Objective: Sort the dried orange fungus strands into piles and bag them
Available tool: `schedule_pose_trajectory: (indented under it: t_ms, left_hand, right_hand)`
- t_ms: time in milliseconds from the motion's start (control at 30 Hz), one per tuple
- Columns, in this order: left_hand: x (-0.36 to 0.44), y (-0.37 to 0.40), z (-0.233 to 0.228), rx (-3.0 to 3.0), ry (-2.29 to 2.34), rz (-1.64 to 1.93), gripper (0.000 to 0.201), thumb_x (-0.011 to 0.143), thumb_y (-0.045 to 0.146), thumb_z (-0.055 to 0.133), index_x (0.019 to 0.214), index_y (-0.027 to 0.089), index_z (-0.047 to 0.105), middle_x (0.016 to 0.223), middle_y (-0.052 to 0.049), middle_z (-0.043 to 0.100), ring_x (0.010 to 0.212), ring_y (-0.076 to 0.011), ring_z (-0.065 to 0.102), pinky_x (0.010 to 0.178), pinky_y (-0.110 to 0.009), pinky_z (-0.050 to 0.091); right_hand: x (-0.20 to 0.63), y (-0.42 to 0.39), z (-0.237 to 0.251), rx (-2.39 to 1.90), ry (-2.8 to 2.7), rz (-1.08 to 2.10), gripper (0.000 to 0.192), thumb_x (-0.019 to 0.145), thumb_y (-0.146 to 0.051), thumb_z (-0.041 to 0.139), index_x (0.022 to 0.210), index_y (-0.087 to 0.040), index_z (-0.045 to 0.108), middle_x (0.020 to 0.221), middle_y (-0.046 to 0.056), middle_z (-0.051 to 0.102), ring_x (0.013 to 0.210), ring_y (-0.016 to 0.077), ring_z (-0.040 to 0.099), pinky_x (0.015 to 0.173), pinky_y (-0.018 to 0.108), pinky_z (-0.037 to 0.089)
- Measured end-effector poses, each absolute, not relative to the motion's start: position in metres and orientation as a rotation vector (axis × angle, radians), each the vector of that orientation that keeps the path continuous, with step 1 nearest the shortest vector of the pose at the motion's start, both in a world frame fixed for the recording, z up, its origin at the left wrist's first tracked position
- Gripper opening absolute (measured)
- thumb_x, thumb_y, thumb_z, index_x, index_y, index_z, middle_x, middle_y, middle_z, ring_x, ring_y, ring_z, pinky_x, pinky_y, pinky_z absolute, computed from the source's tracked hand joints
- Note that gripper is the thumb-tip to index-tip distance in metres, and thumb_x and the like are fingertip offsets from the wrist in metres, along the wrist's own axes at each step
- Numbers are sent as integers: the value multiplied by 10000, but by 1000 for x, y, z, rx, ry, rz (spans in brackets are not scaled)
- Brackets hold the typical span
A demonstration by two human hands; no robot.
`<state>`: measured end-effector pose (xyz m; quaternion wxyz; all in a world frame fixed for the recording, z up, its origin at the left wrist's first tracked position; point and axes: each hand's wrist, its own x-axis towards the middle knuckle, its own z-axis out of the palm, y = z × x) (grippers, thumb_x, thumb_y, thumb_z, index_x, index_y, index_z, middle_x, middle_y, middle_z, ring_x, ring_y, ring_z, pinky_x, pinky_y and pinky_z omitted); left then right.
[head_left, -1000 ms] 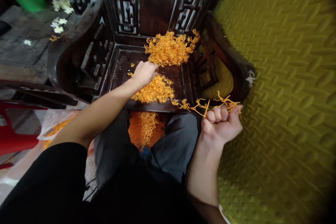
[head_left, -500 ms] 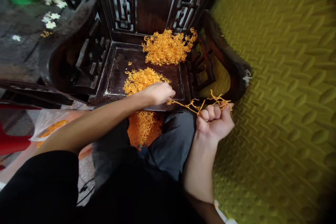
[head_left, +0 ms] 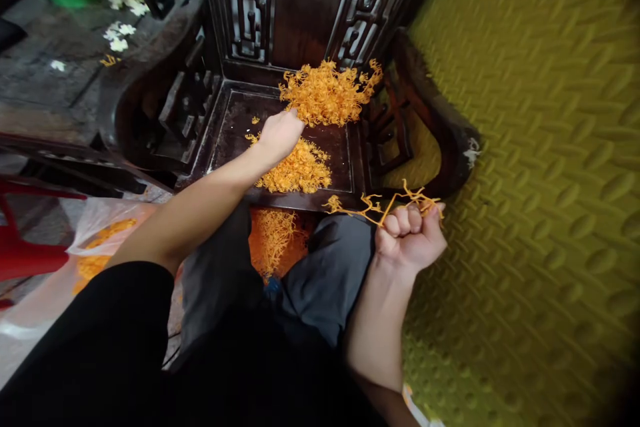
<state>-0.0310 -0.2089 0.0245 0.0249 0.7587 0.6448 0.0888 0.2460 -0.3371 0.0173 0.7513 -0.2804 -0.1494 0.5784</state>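
Note:
My right hand (head_left: 410,233) is closed around a thin orange branching stem (head_left: 370,213), which sticks out to the left with a small cluster at its tip. My left hand (head_left: 280,133) reaches over the chair seat, between the far pile of orange curly pieces (head_left: 327,93) and the near pile of orange pieces (head_left: 297,170). Its fingers look curled at the edge of the far pile, and whatever lies in them is hidden. Both piles rest on the dark wooden chair seat (head_left: 240,107).
Below the seat, between my knees, is an orange bag (head_left: 295,253) with more thin orange stems (head_left: 275,233). To the left are a clear plastic bag (head_left: 110,233), a red stool (head_left: 30,233) and a wooden table with white flowers (head_left: 120,33). A yellow textured mat (head_left: 540,147) covers the right.
My left hand has left the tip of the stem and moved up and away to the far pile. My right hand keeps its hold on the stem and has hardly moved.

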Motion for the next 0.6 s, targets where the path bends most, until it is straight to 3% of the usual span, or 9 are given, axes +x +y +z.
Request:
schedule_pose_trajectory:
  t_ms: [133, 233, 300, 367, 433, 500, 600]
  left_hand:
    - [-22, -225, 28, 2494, 1866, 302, 513, 926, 37, 388, 1351, 135, 659, 1402, -205, 567, 1180, -299, 579, 885, -404, 508]
    - [-1, -246, 23, 2680, 1267, 216, 682, 888, 38, 513, 1540, 236, 480, 1525, -157, 515, 1336, -299, 517, 1047, -437, 459]
    - [16, -256, 14, 2639, 922, 148, 805, 843, 109, 664, 1589, 256, 400, 1645, -143, 403, 1479, -313, 404, 1154, -460, 388]
    - [28, -259, 6, 2528, 743, 137, 698, 837, 176, 722, 1502, 232, 519, 1674, -129, 376, 1531, -308, 352, 1190, -447, 360]
    - [31, -255, 3, 2380, 654, 138, 350, 884, 182, 671, 1231, 205, 704, 1497, -110, 601, 1403, -261, 530, 1122, -392, 431]
    - [23, -249, 6, 2160, 610, 147, 128, 927, 201, 617, 986, 184, 730, 1139, -86, 771, 1102, -201, 703, 969, -336, 514]
    - [-2, -247, 21, 1765, 658, 272, 154, 970, 313, 591, 1031, 188, 657, 835, -33, 726, 725, -140, 687, 714, -287, 530]
  right_hand:
    - [245, -338, 17, -571, -347, 1283, 287, 801, -176, 800, 694, -201, 535, 614, -117, 20, 453, 61, 18, 372, 174, -20]
    - [243, -337, 15, -521, -353, 1328, 280, 757, -176, 846, 714, -196, 570, 599, -124, 50, 449, 55, 39, 369, 175, -16]
    - [243, -336, 15, -503, -357, 1353, 302, 755, -186, 852, 699, -190, 556, 589, -127, 62, 445, 52, 45, 365, 177, -16]
    - [246, -335, 17, -503, -367, 1342, 333, 763, -202, 843, 677, -188, 522, 575, -130, 67, 440, 49, 44, 359, 174, -14]
    - [251, -336, 20, -531, -399, 1279, 343, 782, -236, 828, 680, -187, 505, 558, -134, 87, 437, 48, 50, 352, 168, 12]
    - [257, -341, 22, -599, -464, 1155, 337, 806, -275, 809, 701, -188, 501, 539, -135, 140, 434, 48, 81, 353, 158, 78]
    - [265, -351, 18, -878, -604, 891, 324, 852, -378, 764, 752, -197, 515, 560, -107, 334, 460, 57, 279, 415, 158, 277]
